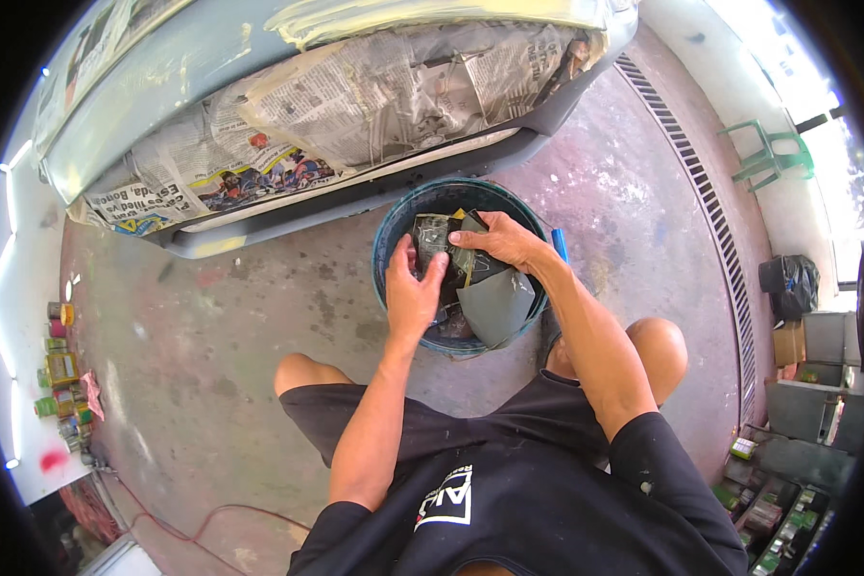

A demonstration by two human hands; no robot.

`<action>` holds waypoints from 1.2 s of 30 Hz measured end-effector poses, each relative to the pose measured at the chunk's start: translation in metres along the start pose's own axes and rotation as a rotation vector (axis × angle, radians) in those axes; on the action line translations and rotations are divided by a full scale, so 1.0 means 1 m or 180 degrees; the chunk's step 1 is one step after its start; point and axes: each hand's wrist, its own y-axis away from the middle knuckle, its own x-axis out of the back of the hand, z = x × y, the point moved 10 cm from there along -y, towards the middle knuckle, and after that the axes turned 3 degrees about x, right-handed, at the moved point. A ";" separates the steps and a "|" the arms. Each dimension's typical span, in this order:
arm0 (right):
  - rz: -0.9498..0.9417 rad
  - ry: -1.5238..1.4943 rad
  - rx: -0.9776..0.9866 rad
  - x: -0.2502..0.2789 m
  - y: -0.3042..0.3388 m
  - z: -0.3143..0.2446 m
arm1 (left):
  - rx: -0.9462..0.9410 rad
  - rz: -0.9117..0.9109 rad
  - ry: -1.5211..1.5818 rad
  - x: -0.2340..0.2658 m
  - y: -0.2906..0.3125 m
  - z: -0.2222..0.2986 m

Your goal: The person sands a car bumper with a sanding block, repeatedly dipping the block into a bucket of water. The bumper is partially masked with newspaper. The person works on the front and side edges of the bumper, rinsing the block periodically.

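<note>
Both my hands are over a round dark blue-green bucket point(386, 230) on the floor between my knees. A small dark sheet, apparently sandpaper point(436, 228), is held between them above the bucket. My left hand point(414, 296) grips its left edge, thumb on the near side and fingers partly hidden behind. At its upper right, my right hand point(502, 240) pinches it with the fingertips. Below the right hand, a larger grey sheet point(498, 307) hangs across the bucket's near right side. Other dark pieces lie in the bucket, too shaded to make out.
A grey bumper point(355, 202) with newspaper point(355, 106) masking stands just beyond the bucket. A blue object point(560, 246) touches the bucket's right side. A floor drain grate point(706, 206) runs along the right, near a green plastic chair point(770, 154). A red hose point(197, 526) crosses the floor lower left.
</note>
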 end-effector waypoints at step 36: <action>0.0214 -0.1330 0.0020 0.027 0.007 0.010 | 0.0301 -0.0697 0.0754 -0.037 -0.009 0.010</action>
